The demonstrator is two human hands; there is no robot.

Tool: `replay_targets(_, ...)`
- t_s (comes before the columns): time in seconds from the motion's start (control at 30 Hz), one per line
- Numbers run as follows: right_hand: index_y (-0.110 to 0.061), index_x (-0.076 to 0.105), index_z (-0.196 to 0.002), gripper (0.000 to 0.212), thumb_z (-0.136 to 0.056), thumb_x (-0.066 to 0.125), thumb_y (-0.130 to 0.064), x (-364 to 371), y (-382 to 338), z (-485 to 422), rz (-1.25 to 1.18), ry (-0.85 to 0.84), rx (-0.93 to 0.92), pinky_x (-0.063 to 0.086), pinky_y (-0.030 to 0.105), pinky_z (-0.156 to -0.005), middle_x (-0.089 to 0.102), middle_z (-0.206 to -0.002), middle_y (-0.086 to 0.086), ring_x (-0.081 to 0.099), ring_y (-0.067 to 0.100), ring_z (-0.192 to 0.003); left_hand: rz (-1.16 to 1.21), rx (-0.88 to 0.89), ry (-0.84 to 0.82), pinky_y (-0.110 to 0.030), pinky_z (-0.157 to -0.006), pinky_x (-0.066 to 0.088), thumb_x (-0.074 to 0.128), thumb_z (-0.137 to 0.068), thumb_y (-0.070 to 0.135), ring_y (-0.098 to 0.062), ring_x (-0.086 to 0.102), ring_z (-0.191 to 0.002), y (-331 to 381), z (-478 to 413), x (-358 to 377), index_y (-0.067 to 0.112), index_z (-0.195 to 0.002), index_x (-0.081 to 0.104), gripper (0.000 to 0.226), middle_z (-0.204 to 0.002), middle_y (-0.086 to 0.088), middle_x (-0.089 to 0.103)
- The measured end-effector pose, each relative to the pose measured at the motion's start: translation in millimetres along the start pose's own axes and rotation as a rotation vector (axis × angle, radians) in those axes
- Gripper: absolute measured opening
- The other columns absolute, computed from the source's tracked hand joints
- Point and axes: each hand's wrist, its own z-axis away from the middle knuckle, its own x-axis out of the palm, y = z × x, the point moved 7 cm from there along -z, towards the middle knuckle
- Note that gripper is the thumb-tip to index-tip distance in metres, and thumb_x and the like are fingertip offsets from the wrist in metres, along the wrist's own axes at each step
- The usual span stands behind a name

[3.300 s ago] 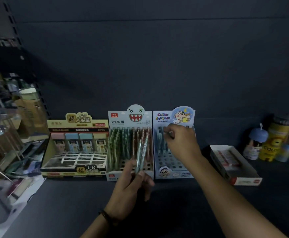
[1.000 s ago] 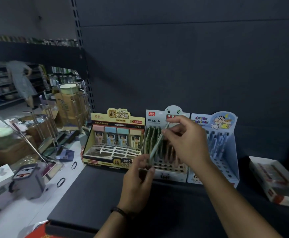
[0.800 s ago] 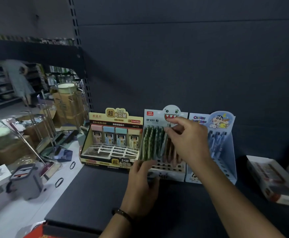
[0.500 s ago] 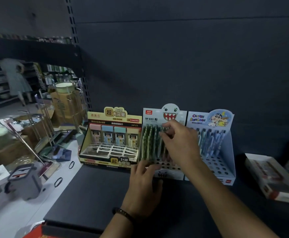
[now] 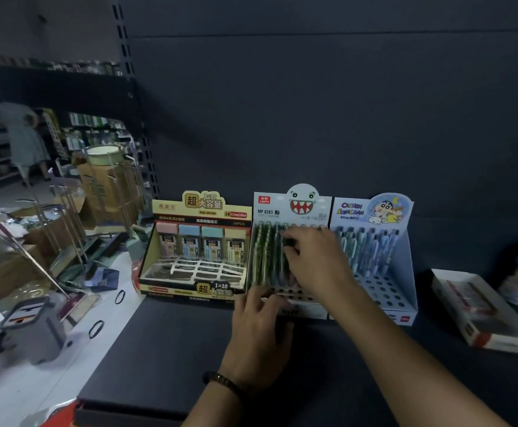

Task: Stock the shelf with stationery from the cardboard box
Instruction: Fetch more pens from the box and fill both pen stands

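While the left hand (image 5: 261, 331) rests at the front foot of the monster-face pencil box (image 5: 301, 208), its fingers (image 5: 253, 298) stretched out and spread against the card with nothing in them, we count three display boxes on the dark shelf (image 5: 171, 349), side by side and touching. Leftmost is one yellow-and-black lead-refill box (image 5: 202, 204). Four refill cases (image 5: 190, 241) stand in its back row, pink, blue, teal and peach, and the white grid in front of them shows open cells.

In the middle, the monster-face pencil box carries the mechanical pencils (image 5: 265, 257), upright in its holes. The green ones on its left side are plain to see, but the rest sit behind the right hand (image 5: 313, 263), so we cannot give their number. That hand hovers over the pencil tops with its fingers (image 5: 291, 241) bent down among them. Whether they pinch a pencil or only touch the tops we cannot tell, as the spot is blurred.

Rightmost is one pale blue cartoon pen box (image 5: 374, 211), with pens (image 5: 371, 251) in its back rows and bare holes in front. Well apart to the right lies one flat white box (image 5: 482, 315). One dark wristband (image 5: 220, 380) circles the left wrist. On the floor at the left we make out two black rings (image 5: 120, 296), one grey bucket (image 5: 33, 331) and, far off in an aisle, one person (image 5: 23, 140).
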Motion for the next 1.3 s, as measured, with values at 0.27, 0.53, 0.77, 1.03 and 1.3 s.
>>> replay_targets(0.27,-0.033,0.073,-0.12,0.022,-0.099,0.07,-0.031,-30,20,66,-0.141,0.09,0.123,0.059,0.022,-0.08,0.074,-0.094,-0.014,0.069,0.004,-0.092,0.054,0.088,-0.027,-0.044,-0.09,0.048,0.065,-0.09,0.024,-0.022,0.046,-0.109,11,2,-2,0.033,-0.108,0.061,0.02,-0.12,0.007,0.048)
replay_targets(0.53,-0.031,0.079,-0.092,0.007,-0.092,0.078,-0.024,-91,77,202,-0.128,0.173,0.296,0.053,0.014,-0.072,0.074,-0.081,-0.023,0.07,-0.006,-0.083,0.166,0.299,-0.267,-0.037,-0.077,0.054,0.062,-0.098,0.025,-0.007,0.057,-0.098,85,26,-1,0.04,-0.105,0.056,0.018,-0.108,0.021,0.053)
replay_targets(0.77,-0.037,0.072,-0.099,0.01,-0.095,0.069,-0.046,-153,172,376,0.072,0.086,0.639,0.058,0.033,-0.075,0.069,-0.083,-0.022,0.066,0.0,-0.083,0.035,0.602,-0.506,-0.036,-0.071,0.057,0.048,-0.103,0.044,-0.01,0.061,-0.09,257,123,58,0.04,-0.107,0.056,0.01,-0.105,0.016,0.057)
replay_targets(1.03,-0.032,0.067,-0.106,0.023,-0.094,0.063,-0.051,-245,275,690,0.117,-0.046,1.114,0.058,0.039,-0.082,0.07,-0.093,-0.01,0.069,0.019,-0.093,-0.021,0.887,-0.959,-0.039,-0.082,0.054,0.049,-0.101,0.048,-0.02,0.063,-0.103,478,318,187,0.034,-0.109,0.056,0.018,-0.109,0.011,0.061)
replay_targets(1.3,-0.021,0.069,-0.12,0.03,-0.1,0.06,-0.042,-302,300,1004,-0.049,-0.016,1.61,0.057,0.037,-0.089,0.074,-0.115,0.007,0.068,0.03,-0.113,-0.19,1.261,-1.359,-0.038,-0.086,0.054,0.049,-0.102,0.053,-0.021,0.066,-0.105,645,554,299,0.035,-0.113,0.06,0.024,-0.118,0.007,0.067)
